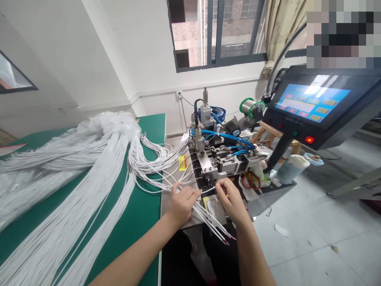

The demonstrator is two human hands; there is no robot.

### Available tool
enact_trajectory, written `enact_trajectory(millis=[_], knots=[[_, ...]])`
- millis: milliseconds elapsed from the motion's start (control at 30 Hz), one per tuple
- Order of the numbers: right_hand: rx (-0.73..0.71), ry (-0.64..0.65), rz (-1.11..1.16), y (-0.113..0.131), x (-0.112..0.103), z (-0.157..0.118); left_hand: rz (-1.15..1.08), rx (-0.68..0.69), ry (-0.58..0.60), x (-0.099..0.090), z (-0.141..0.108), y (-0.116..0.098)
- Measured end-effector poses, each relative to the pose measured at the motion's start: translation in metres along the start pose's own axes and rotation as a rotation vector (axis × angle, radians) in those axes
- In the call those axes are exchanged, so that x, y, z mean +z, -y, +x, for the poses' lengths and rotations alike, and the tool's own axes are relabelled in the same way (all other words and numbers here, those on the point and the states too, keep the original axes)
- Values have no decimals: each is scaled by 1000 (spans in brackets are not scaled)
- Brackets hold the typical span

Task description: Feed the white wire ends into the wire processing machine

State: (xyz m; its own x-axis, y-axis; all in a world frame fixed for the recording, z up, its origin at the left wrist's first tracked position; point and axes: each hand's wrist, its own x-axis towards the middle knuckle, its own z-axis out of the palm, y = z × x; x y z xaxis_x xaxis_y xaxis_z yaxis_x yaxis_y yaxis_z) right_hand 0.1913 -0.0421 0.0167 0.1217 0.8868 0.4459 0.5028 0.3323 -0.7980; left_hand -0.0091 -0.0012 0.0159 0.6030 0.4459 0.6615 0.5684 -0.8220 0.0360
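A white cable (208, 191) spans the short gap between my two hands, just in front of the machine. My right hand (230, 196) pinches it with thumb and forefinger; the cable's tip is hidden in the fingers. My left hand (183, 201) has its fingers closed on the same cable, over a bunch of white cables (208, 222). The ends of that bunch, with reddish inner wires, hang past the table edge. Beside my hands stands the bench machine (208, 169), with metal cylinders and blue air hoses. More white cables (149, 167) curve from the left toward it.
Long bundles of white cable (98, 190) and plastic wrap (116, 123) cover much of a green table (149, 222). At right are a touch-screen panel (309, 103), red-handled scissors (251, 180), a blue-white roll (293, 169) and a wire spool (251, 107).
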Motion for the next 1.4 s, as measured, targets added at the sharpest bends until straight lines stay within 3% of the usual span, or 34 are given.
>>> enact_trajectory(millis=[267, 400, 600, 867, 1000, 1200, 1400], knots=[[39, 54, 173, 5, 7, 4, -37, 54, 39, 5, -2, 4], [74, -21, 36, -9, 0, 3, -40, 26, 79, 7, -3, 5], [59, 52, -97, -32, -3, 7, -13, 7, 149, 7, -2, 5], [244, 129, 296, -49, 8, 11, -18, -59, 226, 9, -1, 6], [392, 117, 471, -57, 17, 10, -15, -78, 213, 10, -1, 6], [415, 94, 518, -57, 20, 4, -32, -80, 163, 8, -1, 5], [344, -68, 271, -43, 1, -11, -34, -86, 127, 6, -1, 6]])
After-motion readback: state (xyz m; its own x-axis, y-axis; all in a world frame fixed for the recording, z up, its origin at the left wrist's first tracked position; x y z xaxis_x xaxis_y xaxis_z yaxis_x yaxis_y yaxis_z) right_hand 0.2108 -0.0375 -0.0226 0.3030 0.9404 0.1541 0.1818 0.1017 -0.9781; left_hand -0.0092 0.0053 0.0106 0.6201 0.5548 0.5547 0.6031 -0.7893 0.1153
